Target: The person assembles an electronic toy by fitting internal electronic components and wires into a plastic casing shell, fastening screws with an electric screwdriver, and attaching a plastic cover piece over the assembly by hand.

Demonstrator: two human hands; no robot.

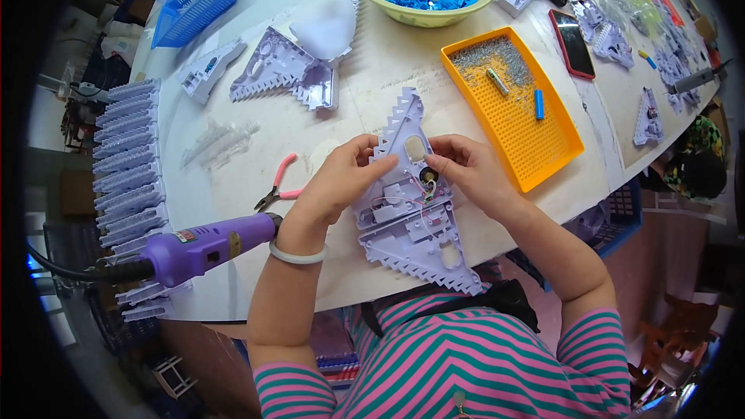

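Two lavender plastic shell halves with saw-toothed edges lie close together at the table's near edge. My left hand [341, 174] grips the toothed left side of the upper half [403, 130], its thumb on the inner face. My right hand [472, 172] pinches the opposite edge, thumb beside a round dark speaker-like part [427, 175]. Thin wires and a small green board sit just below that part. The lower half [411, 237] points toward me, touching the upper one. Pink-handled cutters [278, 186] rest left of my left hand. A purple power screwdriver [206, 251] extends beside my left wrist.
An orange tray [547, 161] with screws, a battery and a blue cylinder stands to the right. Behind it are a yellow-green bowl [434, 20] of blue pieces and a phone [571, 43]. Lavender shells [128, 163] line the left edge; a blue basket [167, 27] stands far left.
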